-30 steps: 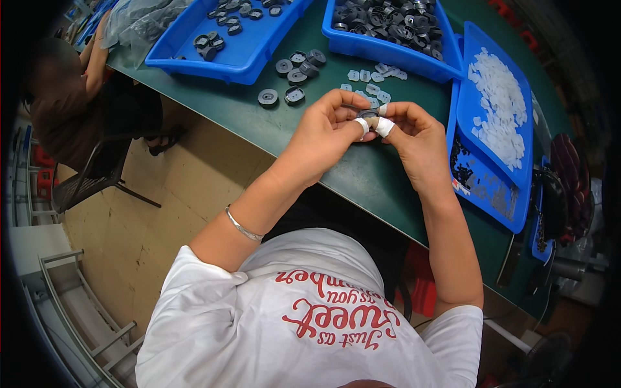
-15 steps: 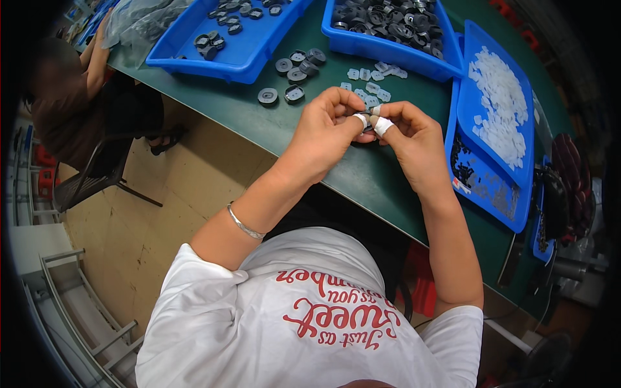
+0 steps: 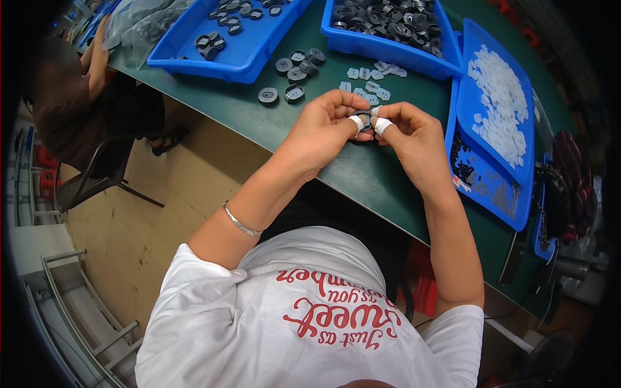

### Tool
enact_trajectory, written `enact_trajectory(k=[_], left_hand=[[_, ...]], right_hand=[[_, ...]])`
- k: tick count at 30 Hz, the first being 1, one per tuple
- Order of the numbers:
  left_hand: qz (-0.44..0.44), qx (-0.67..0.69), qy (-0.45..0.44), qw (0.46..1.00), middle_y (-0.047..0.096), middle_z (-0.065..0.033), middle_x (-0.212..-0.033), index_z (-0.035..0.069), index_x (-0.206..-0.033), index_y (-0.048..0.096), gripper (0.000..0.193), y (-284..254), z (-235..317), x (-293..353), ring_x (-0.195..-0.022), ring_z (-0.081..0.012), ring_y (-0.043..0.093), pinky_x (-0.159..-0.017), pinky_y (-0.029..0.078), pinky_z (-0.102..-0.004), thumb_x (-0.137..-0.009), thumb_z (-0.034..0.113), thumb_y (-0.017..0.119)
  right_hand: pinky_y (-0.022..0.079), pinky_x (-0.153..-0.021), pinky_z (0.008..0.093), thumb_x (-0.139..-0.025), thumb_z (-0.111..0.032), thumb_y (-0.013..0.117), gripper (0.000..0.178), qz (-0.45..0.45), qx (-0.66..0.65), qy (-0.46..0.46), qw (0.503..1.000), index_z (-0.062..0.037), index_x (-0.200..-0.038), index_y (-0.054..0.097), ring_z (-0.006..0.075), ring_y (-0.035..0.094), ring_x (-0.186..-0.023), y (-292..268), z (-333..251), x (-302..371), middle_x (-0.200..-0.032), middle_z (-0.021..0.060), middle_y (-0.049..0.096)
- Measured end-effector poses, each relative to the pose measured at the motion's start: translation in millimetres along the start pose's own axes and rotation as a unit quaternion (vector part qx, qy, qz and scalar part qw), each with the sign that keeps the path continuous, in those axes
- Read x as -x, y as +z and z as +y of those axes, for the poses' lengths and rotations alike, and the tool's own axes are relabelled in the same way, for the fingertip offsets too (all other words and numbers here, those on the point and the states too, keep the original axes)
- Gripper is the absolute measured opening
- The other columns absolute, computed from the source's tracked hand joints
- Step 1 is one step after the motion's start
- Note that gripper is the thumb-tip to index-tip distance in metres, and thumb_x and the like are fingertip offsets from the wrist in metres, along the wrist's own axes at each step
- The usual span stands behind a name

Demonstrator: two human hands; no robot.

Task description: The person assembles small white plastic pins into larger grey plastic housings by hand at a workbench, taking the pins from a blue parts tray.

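Between my two hands is a small round dark plastic part point(image 3: 365, 118), held just over the table's near edge. My left hand point(image 3: 325, 124) grips it from the left, thumb on top and fingers curled around and under. From the other side my right hand point(image 3: 410, 127) is closed at the part with thumb and forefinger, which cover some of it. White tape wraps both thumbs and a right fingertip. Beyond my hands lie several small translucent plates point(image 3: 372, 86). Several round grey-black parts point(image 3: 297, 75) are grouped farther left; some have a pale piece inside.
On the green table point(image 3: 239, 110), a blue tray point(image 3: 249, 72) holds round parts, and another blue tray point(image 3: 388, 50) is heaped with dark parts. A blue lid-like tray point(image 3: 467, 107) of white plates overlaps a lower tray point(image 3: 511, 220) with small black pieces. A seated person point(image 3: 61, 97) is at left.
The round part is tilted more into view between my fingers. My left thumb has drawn back slightly to the left; both hands stay in nearly the same place.
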State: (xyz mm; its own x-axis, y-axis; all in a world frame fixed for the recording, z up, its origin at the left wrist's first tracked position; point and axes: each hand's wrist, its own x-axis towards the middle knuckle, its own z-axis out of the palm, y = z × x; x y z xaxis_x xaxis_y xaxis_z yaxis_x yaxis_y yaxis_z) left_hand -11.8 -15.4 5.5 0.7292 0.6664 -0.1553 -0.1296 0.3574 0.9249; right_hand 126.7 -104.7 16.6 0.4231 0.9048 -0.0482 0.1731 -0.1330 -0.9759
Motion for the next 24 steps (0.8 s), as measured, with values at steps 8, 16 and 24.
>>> enact_trajectory(k=[8, 16, 24], left_hand=[[0.005, -0.051, 0.054, 0.997, 0.061, -0.0101, -0.098, -0.006, -0.110, 0.052, 0.021, -1.3, -13.2, -3.5, -0.082, -0.0127, 0.062, -0.075, 0.053, -0.0234, -0.089, -0.004, 0.054], [0.027, -0.083, 0.102, 0.991, 0.059, -0.0123, -0.097, -0.009, -0.108, 0.050, 0.020, 3.0, -17.8, -3.2, -0.081, -0.0126, 0.063, -0.072, 0.055, -0.0239, -0.088, -0.008, 0.049], [-0.031, -0.018, -0.021, 0.999, 0.062, -0.0146, -0.101, -0.008, -0.107, 0.054, 0.022, -10.5, 4.5, -2.8, -0.087, -0.0163, 0.065, -0.079, 0.056, -0.0249, -0.085, -0.005, 0.058]], right_hand=[[0.048, -0.063, 0.0232, -0.083, 0.002, 0.060, 0.009, 0.030, 0.127, -0.124, 0.984, 0.0042, -0.091, 0.063, 0.0078, 0.059, -0.068, 9.2, -0.9, 8.4, -0.081, 0.0048, 0.065], [0.048, -0.065, 0.0228, -0.085, 0.002, 0.056, 0.013, -0.030, 0.009, -0.038, 0.999, 0.0046, -0.097, 0.061, 0.0083, 0.059, -0.071, -0.5, 9.3, -2.3, -0.082, 0.0054, 0.064], [0.049, -0.068, 0.0230, -0.089, -0.002, 0.057, 0.014, -0.074, -0.044, 0.005, 0.996, 0.0037, -0.101, 0.061, 0.0093, 0.059, -0.074, -3.4, 0.7, -1.4, -0.087, 0.0054, 0.063]])
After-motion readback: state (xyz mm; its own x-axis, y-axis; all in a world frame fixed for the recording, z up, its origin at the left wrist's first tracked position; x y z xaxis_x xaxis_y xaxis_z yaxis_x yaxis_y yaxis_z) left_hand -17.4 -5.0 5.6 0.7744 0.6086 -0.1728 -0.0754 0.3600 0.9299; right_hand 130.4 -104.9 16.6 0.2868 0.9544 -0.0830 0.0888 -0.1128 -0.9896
